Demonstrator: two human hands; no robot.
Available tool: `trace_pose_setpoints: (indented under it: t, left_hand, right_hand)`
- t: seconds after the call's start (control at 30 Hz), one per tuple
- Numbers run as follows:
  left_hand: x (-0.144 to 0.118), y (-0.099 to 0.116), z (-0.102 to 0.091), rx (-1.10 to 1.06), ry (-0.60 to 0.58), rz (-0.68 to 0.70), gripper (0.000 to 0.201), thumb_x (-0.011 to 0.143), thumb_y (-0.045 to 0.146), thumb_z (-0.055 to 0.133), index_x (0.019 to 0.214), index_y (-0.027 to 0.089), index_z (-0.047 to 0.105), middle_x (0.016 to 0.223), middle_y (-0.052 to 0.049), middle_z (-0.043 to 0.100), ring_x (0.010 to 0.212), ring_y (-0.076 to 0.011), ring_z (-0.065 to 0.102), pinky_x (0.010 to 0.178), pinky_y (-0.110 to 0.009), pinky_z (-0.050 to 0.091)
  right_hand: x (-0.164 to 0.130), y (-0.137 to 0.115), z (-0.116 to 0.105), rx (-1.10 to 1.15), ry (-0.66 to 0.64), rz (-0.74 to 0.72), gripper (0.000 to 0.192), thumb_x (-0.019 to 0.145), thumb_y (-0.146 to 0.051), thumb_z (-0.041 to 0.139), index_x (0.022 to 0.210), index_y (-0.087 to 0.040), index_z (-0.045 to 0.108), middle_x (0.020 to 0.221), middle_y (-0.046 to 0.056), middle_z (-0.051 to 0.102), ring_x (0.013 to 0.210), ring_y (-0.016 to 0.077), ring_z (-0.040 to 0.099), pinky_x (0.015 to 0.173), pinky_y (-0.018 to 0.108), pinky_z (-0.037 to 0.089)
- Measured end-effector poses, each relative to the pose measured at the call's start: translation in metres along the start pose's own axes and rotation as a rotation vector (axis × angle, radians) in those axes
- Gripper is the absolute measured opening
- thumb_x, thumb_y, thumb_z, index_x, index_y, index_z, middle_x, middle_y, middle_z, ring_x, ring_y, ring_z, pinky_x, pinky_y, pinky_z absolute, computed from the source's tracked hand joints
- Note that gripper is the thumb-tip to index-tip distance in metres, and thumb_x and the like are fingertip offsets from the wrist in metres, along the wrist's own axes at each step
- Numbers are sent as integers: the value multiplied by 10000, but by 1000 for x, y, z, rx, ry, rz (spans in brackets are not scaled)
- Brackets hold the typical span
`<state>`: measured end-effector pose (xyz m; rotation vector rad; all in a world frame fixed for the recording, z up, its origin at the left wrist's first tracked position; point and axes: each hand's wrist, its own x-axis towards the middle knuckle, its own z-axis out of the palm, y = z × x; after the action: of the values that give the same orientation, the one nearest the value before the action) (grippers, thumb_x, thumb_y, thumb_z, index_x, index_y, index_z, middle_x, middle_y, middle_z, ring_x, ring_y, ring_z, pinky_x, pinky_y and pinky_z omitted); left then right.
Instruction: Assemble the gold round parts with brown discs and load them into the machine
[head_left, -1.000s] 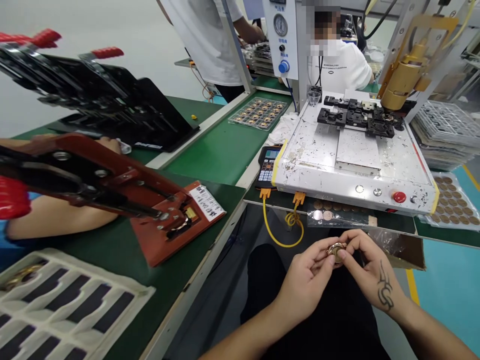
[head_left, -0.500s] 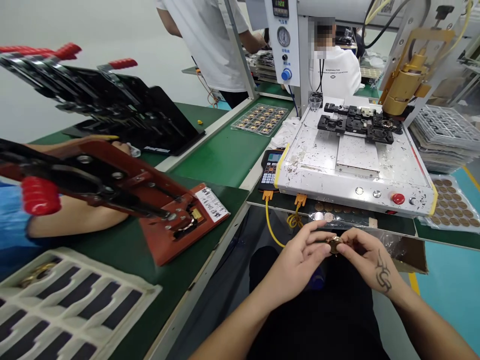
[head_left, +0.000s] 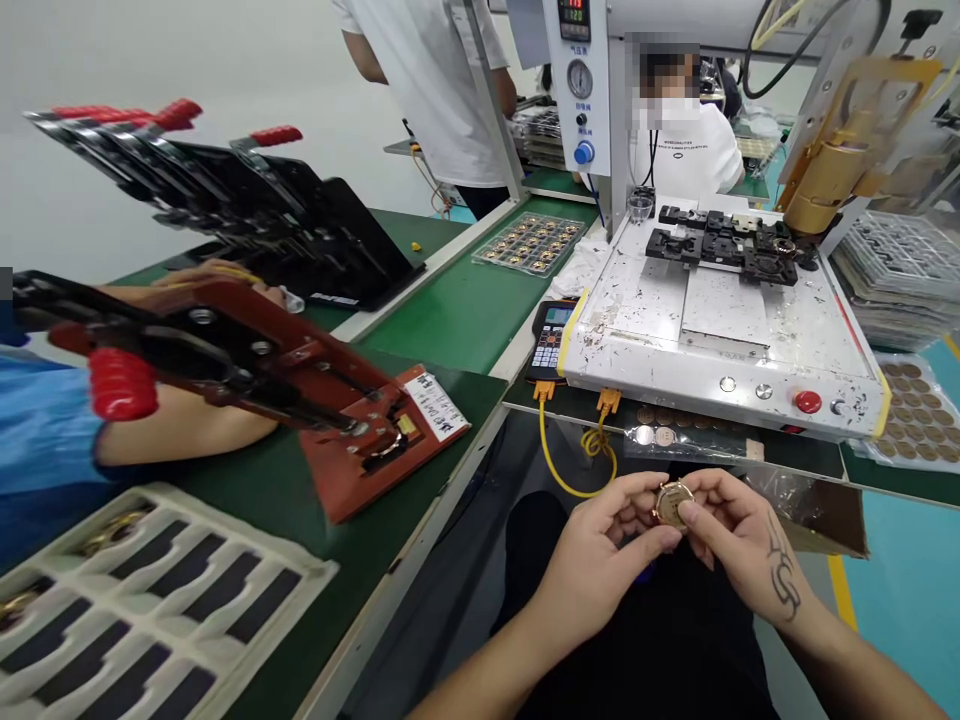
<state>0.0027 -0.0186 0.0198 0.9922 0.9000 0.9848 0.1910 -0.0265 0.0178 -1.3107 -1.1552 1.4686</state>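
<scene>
Both hands pinch one small round gold part (head_left: 671, 502), a watch-case-like disc, over the person's lap: the left hand (head_left: 600, 560) closes thumb and fingers on its left edge, and the right hand (head_left: 739, 545), tattooed on its back, closes its fingertips on the right edge, so the part sits between them with its face tilted up toward the camera. Judging from this, the step in hand is a close check or fitting of the part held at the fingertips; the next move would call for a steady two-sided hold and a careful turn, since the part is small and could slip to the lap. Taking the white dispensing machine (head_left: 720, 320) as the landmark, the part hangs just below its front edge, near the yellow cable (head_left: 559, 470) that loops down from its front left corner. A handheld keypad (head_left: 549, 340) lies against the machine's left side, and a tray of gold parts (head_left: 531, 243) lies farther left and behind on the green table (head_left: 450, 310). Well left of the machine a red hand press (head_left: 300, 390) stands, with a co-worker's arm (head_left: 180, 425) beside it.
</scene>
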Motion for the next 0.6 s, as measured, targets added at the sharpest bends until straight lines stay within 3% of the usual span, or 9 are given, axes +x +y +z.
trace_pose_setpoints:
  t: [0.2,0.6]
  left_hand:
    - [-1,2,1,-106,-12,-50,385,814,164,876,1174,193,744,945,-23,807,810,-151,753,791,-268,628]
    - [-1,0,-2,-181,-36,-64,384,808,175,892,1162,173,743,857,-17,783,714,-145,746,707,-264,622]
  right_hand:
    - [-4,-1,-1,26,-30,5,356,959,-522,775,1092,-202,692,793,2,687,558,97,588,471,193,478]
    - [-2,1,1,98,-65,22,346,961,-499,782,1065,-180,699,809,14,716,490,69,572,421,168,470]
